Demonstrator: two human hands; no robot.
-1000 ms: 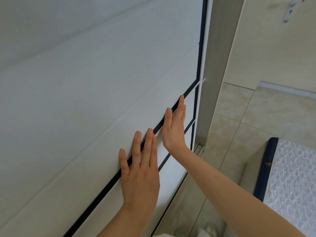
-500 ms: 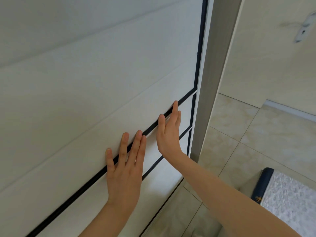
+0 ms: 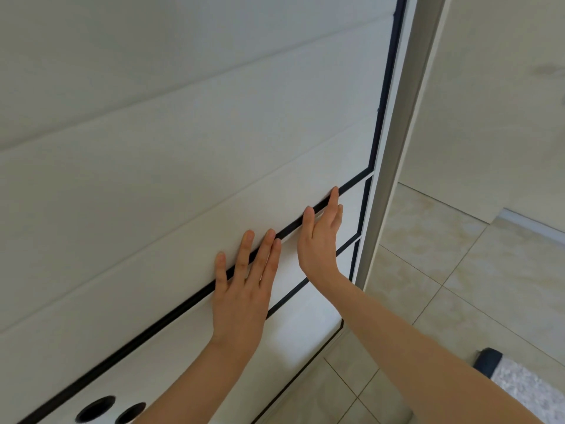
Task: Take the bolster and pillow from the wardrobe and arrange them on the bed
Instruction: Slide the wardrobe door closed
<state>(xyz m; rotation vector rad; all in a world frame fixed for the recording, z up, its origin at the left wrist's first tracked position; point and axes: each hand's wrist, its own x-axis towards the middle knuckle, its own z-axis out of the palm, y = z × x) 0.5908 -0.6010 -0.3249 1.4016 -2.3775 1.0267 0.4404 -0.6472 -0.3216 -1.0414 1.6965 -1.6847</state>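
Both hands, left hand [image 3: 241,289] and right hand [image 3: 319,240], press flat and open-fingered on the wardrobe door [image 3: 183,148] near its right edge; floor [image 3: 458,286] beyond looks apparently clear.

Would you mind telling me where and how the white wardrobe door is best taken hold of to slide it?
Probably by the two round recessed holes low on the wardrobe door, hooking fingers in from the front; elsewhere its face is flat, so both open palms only press.

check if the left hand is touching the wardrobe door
Touching. The head view shows the left hand laid flat on the white wardrobe door, fingers spread across its black strip, with no gap visible under the palm.
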